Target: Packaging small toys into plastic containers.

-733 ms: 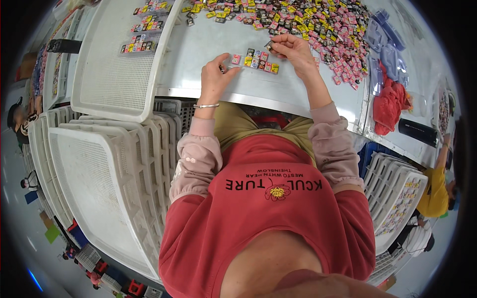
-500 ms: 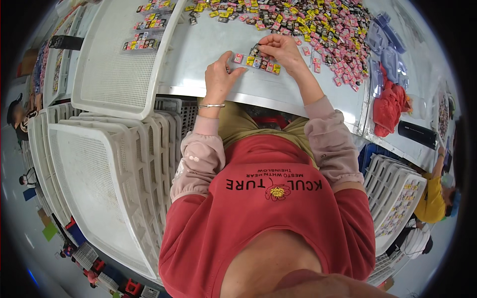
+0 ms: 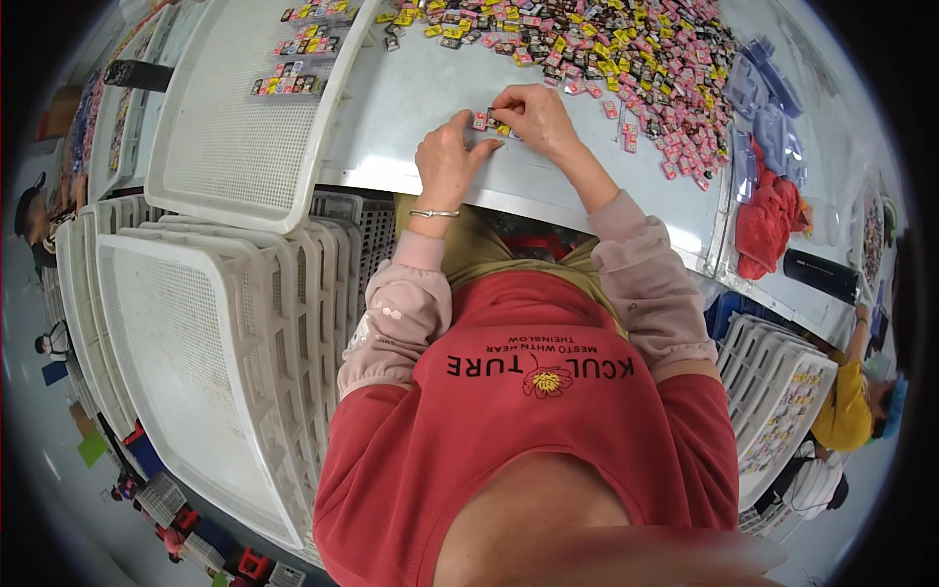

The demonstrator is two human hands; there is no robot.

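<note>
A short row of small rectangular pieces, pink, dark and yellow, sits in a narrow clear tray (image 3: pixel 480 121) on the table, mostly covered by my right hand. Around the tray's left end my left hand (image 3: pixel 450 163) is curled, its thumb along the near side and its fingers at the far side. My right hand (image 3: pixel 540 119) comes over the row from the right. Its thumb and forefinger are pinched at a small dark piece (image 3: pixel 493 113) near the pink one at the left end. The fingertips partly hide that piece.
A large heap of loose pieces (image 3: pixel 626 59) spreads across the far table. A white mesh tray (image 3: pixel 235 147) at left holds several filled clear trays (image 3: pixel 289 80). Stacked white crates (image 3: pixel 176 342) stand below it. Clear plastic shells (image 3: pixel 773 127) and a red cloth (image 3: pixel 766 225) lie at right.
My right hand has moved left and slightly down over the row, bringing the dark piece toward its left end. My left hand has shifted slightly right and down. The view has shifted a little.
</note>
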